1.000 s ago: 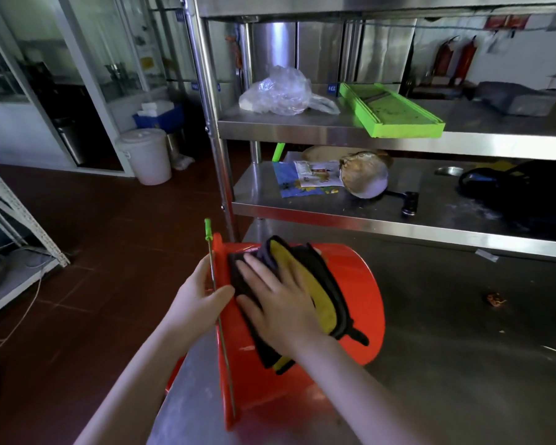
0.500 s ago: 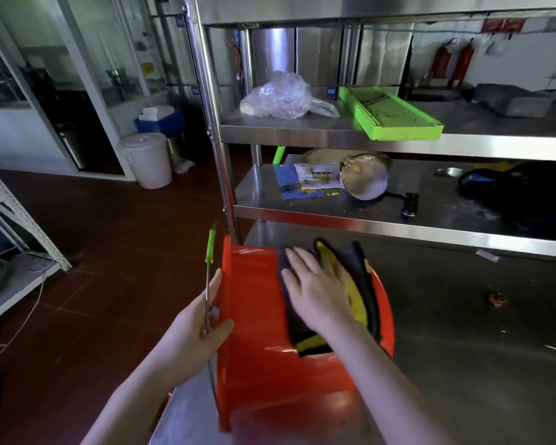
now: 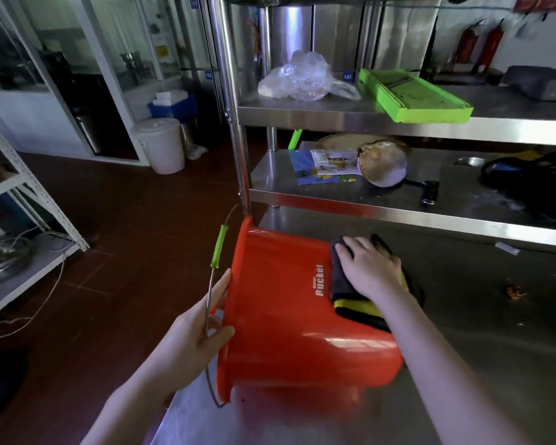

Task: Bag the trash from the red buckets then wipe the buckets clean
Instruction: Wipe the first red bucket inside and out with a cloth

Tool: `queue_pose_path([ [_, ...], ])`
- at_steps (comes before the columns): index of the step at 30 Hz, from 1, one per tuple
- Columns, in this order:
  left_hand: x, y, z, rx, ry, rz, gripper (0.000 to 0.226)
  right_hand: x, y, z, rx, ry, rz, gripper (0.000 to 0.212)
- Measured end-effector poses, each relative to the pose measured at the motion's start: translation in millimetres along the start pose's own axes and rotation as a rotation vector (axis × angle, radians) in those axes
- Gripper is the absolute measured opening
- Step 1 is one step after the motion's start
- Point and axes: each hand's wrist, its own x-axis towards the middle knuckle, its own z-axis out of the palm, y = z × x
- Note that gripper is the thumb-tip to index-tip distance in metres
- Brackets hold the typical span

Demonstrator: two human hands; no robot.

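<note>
The red bucket [image 3: 280, 319] lies on its side at the near left corner of the steel counter [image 3: 482, 364], its flared rim turned left past the counter's edge and its base toward the right; the plastic is smooth and glossy, tapering, with white lettering printed on the wall; its mouth and inside face away and cannot be seen; the base is covered by the cloth and forearm. A thin wire handle [image 3: 210, 303] with a ribbed green sleeve stands off the rim. The left hand [image 3: 190, 342] has its grip clamped on the rim, thumb on the outer wall, fingers partly hidden behind rim and wire. The right hand [image 3: 368, 268] lies flat, fingers spread, pressing a folded cloth [image 3: 350, 298] against the bucket's upper wall near the base; the cloth is soft and napped, dark with a yellow layer showing at its edge; its far end is hidden under the hand.

The counter is dull brushed metal, scuffed, with a small brown scrap [image 3: 514, 292] well to the right. Above, a steel shelf [image 3: 334, 197] carries printed leaflets and a rounded, shell-like thing hard to make out; the higher shelf holds a crumpled clear plastic bag [image 3: 302, 80] and a flat green tray [image 3: 414, 96]; dark shapes at the right are cut off by the frame.
</note>
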Motion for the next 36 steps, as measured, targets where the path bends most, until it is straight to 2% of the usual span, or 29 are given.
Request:
queue_pose_path([
  [4,22,1,-14,0.003,-0.065,-0.043,0.085,-36,-77,20,-0.001,0.146,-0.36,0.052],
  [7,26,-2,-25,-0.22,-0.069,-0.133,0.079,-76,-111,44,-0.068,0.296,-0.577,0.053],
  [9,41,5,-32,-0.308,0.073,-0.236,0.07,-96,-114,67,-0.063,0.377,-0.631,0.054],
  [11,71,12,-34,-0.345,0.262,-0.391,0.075,-113,-113,91,-0.061,0.395,-0.702,0.056],
  [12,85,17,-32,-0.257,0.3,-0.433,0.077,-118,-112,102,-0.084,0.398,-0.742,0.058],
  [14,99,19,-20,0.065,0.336,-0.372,0.068,-121,-108,119,-0.143,0.409,-0.77,0.061],
  [15,98,17,-12,0.141,0.363,-0.303,0.062,-118,-102,123,-0.151,0.41,-0.751,0.063],
  [17,90,11,5,0.138,0.384,-0.197,0.059,-108,-86,126,-0.134,0.4,-0.703,0.065],
  [20,84,2,18,0.1,0.379,-0.16,0.06,-88,-57,121,-0.077,0.406,-0.625,0.061],
  [24,83,4,17,-0.001,0.339,-0.167,0.059,-39,-18,77,0.057,0.508,-0.217,0.056],
  [27,75,4,20,-0.008,0.344,-0.159,0.059,0,10,35,0.166,0.313,0.092,0.058],
  [29,73,3,24,-0.034,0.343,-0.155,0.058,6,-3,26,0.135,0.259,0.125,0.06],
  [30,72,3,26,-0.046,0.343,-0.153,0.057,0,-22,30,0.062,0.287,0.046,0.061],
  [32,71,1,27,-0.039,0.357,-0.151,0.058,-26,-74,45,-0.004,0.355,-0.23,0.059],
  [34,66,-3,23,0.004,0.378,-0.134,0.061,-54,-115,64,0.023,0.325,-0.504,0.054],
  [36,59,-9,16,-0.009,0.359,-0.119,0.066,-63,-124,67,0.041,0.263,-0.652,0.053],
])
